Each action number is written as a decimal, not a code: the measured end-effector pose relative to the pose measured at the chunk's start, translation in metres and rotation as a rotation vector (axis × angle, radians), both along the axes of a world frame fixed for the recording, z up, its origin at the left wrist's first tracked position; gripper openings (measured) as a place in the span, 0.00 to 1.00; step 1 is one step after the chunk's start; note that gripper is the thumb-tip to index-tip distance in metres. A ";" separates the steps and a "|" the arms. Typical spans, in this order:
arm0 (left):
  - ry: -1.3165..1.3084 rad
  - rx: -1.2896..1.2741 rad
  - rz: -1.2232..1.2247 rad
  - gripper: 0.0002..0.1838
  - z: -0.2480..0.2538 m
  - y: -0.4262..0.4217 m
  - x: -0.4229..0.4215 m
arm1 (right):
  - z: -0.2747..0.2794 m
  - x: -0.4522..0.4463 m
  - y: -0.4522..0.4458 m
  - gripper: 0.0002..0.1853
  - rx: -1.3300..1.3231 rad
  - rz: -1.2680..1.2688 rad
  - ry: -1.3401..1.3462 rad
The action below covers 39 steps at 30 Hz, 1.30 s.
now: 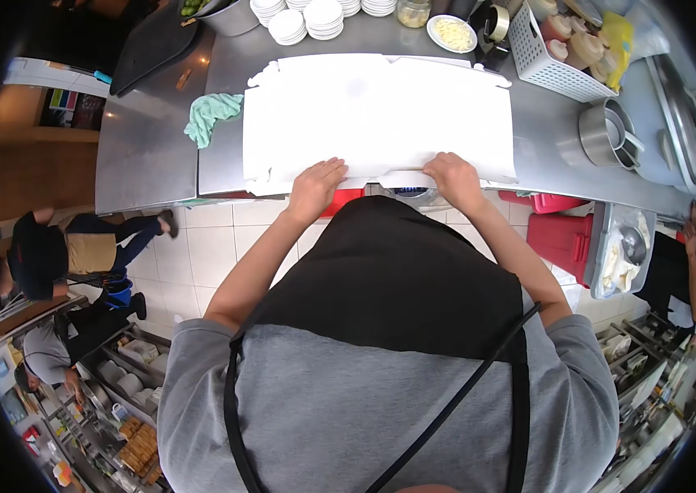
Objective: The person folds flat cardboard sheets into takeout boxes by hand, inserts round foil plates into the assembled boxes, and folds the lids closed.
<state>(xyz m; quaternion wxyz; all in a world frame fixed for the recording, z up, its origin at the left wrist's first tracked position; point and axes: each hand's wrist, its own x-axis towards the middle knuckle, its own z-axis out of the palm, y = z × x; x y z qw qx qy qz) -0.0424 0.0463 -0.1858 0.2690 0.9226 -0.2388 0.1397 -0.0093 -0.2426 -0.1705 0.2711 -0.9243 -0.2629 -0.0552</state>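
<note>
A large flat white cardboard sheet (377, 119) with notched corners lies on the steel counter. My left hand (316, 187) is at its near edge, left of the middle, with its fingers pressed together on the board. At the near edge right of the middle, my right hand (454, 179) has its fingers curled round a narrow flap (404, 178) that is folded up. The undersides of both hands' fingers are hidden. Left of the sheet a crumpled green cloth (212, 116) touches or nearly touches its edge.
Along the counter's (151, 156) back stand stacked white dishes (323, 18), a plate of pale shreds (452, 34) and a white basket of bottles (547, 62). Metal pots (604, 135) stand right. Red bins (557, 242) are below; people (32, 255) are at both sides.
</note>
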 end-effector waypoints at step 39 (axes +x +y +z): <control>0.169 0.415 0.586 0.30 -0.040 0.029 0.077 | -0.043 0.052 -0.037 0.26 -0.388 -0.567 0.035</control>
